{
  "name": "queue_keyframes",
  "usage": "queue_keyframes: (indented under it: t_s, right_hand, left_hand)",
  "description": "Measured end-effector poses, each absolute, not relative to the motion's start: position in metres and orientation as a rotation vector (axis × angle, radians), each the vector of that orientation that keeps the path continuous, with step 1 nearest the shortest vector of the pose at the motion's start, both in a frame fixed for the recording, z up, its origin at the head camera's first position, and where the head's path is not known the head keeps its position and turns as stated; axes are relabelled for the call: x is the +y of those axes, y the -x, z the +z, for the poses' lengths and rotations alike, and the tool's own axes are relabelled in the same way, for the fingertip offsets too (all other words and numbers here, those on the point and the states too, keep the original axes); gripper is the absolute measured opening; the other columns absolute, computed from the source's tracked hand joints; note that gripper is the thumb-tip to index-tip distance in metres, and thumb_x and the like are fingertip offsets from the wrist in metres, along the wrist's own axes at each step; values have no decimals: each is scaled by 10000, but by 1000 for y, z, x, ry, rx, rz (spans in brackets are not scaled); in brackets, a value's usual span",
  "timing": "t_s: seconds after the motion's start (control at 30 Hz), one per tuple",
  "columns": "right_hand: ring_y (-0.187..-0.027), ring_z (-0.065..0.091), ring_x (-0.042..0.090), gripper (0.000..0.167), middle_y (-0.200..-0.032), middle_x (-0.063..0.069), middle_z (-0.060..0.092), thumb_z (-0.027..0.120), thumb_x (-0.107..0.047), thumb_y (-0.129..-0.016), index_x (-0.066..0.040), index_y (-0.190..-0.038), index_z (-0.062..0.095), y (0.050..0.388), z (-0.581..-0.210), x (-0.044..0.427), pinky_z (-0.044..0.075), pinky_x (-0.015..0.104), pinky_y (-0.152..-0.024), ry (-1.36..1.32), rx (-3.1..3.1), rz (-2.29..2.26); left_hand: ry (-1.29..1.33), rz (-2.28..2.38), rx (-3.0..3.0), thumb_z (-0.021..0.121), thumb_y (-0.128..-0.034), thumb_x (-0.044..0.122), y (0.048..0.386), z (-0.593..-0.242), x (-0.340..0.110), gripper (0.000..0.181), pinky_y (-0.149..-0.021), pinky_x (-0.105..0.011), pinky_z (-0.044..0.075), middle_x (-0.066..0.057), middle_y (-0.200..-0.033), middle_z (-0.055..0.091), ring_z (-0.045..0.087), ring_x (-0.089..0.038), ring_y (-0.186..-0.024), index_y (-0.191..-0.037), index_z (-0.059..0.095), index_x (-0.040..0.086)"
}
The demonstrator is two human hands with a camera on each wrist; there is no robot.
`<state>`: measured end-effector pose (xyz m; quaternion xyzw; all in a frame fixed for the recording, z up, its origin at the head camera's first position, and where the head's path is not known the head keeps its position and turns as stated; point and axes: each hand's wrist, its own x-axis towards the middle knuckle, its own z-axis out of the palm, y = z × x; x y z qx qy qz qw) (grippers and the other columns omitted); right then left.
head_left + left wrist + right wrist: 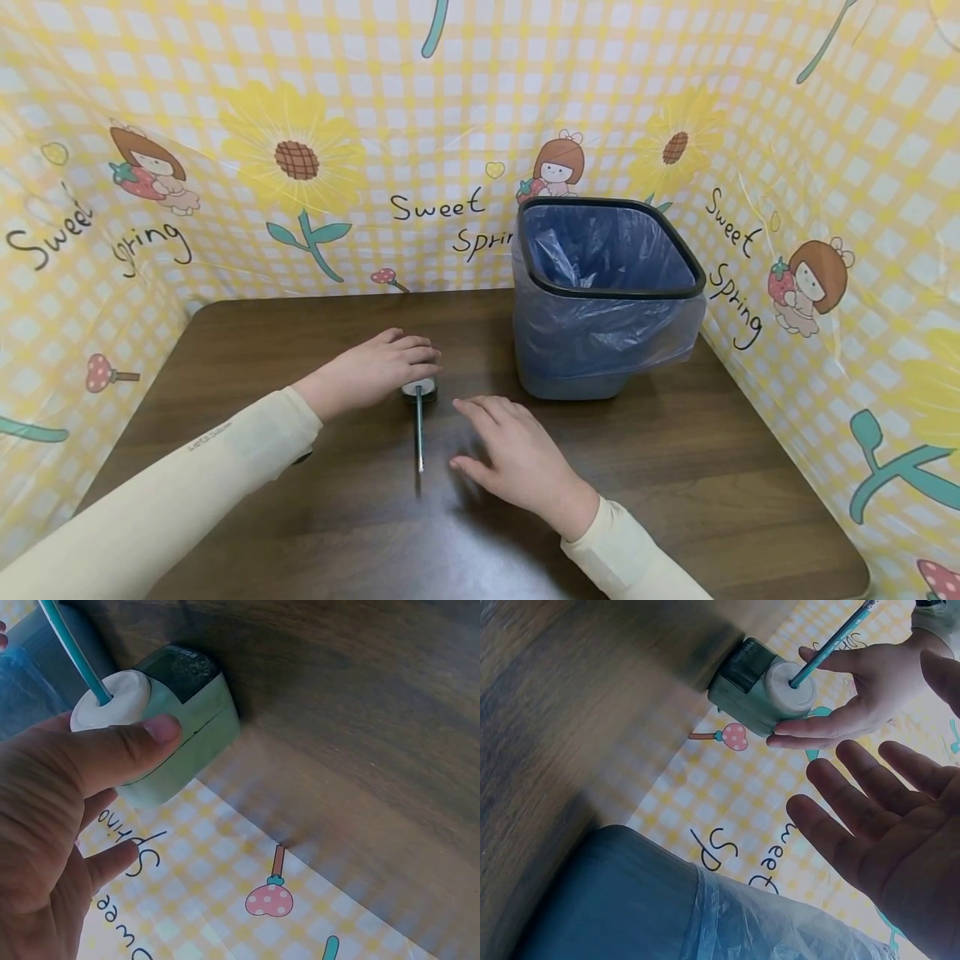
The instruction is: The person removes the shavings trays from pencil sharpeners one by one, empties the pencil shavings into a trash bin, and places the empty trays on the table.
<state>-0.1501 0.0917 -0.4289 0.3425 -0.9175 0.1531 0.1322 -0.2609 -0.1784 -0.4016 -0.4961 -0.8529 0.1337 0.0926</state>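
Sharpener (195, 742) was held in your left hand (367, 371), between thumb and fingers; your right hand (513, 450), loosely spread, held nothing. It seemed light, stiff, slippery, best gripped by its sides. Its green body had a white face (129, 690) with a pencil (419, 429) inserted, and rested on the table (337, 517), left of the bin (615, 292).

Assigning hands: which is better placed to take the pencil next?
Right, probably: the right hand is empty and near the pencil, while the left hand grips the sharpener.
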Motion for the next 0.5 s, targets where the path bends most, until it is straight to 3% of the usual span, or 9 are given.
queue_keyframes:
  t_s: [0.5]
  right_hand:
    - [-1282,568,206,724,-1360,20,601,740,-506,-905,-138,-1481,504,151,-430,91,473,427,-1064,-1011,-2632,426]
  left_hand:
    - [1498,484,-2528,713,-913,5,270,-404,-171,551,-1084,-536,430,-19,-1478,575,477,-268,-1414,-1420,604,193]
